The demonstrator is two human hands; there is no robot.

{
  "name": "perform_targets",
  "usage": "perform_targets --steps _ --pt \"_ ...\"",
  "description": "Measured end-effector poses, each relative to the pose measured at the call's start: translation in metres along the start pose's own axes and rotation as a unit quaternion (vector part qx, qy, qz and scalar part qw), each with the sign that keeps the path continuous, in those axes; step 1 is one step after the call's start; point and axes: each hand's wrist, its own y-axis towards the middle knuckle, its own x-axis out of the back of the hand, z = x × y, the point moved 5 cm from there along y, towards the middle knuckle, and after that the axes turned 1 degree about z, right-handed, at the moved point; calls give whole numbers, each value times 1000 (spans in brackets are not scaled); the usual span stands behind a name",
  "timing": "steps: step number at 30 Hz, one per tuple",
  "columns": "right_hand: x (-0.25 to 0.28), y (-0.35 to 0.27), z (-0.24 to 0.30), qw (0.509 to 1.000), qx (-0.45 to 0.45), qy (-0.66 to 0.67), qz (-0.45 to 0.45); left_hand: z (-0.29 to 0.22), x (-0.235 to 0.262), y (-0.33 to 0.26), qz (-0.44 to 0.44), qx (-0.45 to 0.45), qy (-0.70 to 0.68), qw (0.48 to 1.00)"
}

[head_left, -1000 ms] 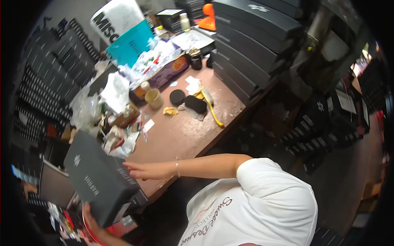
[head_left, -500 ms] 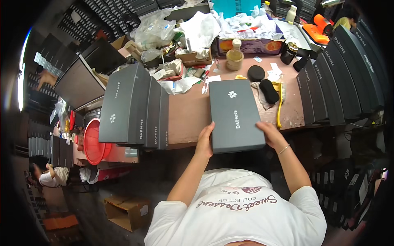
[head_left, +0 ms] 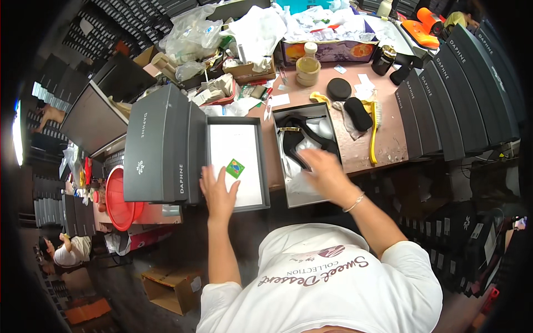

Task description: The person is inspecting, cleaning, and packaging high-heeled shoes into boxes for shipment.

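Observation:
An upturned dark grey shoebox lid (head_left: 265, 183) lies on the table, its white inside showing and a small green card (head_left: 235, 168) in it. My left hand (head_left: 219, 194) rests over the lid's near left edge, fingers spread, beside the card. To the right is the uncovered shoebox (head_left: 338, 130), holding black strappy shoes (head_left: 292, 145) with a gold-coloured detail and white tissue paper (head_left: 297, 183). Over the box's near right part hovers my right hand (head_left: 327, 176), blurred by motion, its fingers apart and nothing visible in them.
Closed shoeboxes (head_left: 155, 150) stand at left, more (head_left: 444, 105) at right. Beyond the open box are a yellow-handled brush (head_left: 374, 139), a round black tin (head_left: 338, 89) and a glue jar (head_left: 307, 69). Plastic bags and crumpled paper (head_left: 327, 25) crowd the back.
The closed shoebox held in both hands is now on the table with its lid off. The lid lies upturned to its left. My left hand moved left; my right hand moved over the box.

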Motion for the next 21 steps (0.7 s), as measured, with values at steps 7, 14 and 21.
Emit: perform_targets --steps 7,14,21 --pt "-8 -25 -81 948 -67 -309 42 -170 -61 -14 146 -308 -215 915" --pt "22 -10 -97 992 -104 -61 -35 -167 -75 -32 108 -311 -218 919" --pt "46 -19 -126 958 -191 203 -69 -173 -84 -39 87 -294 -219 926"
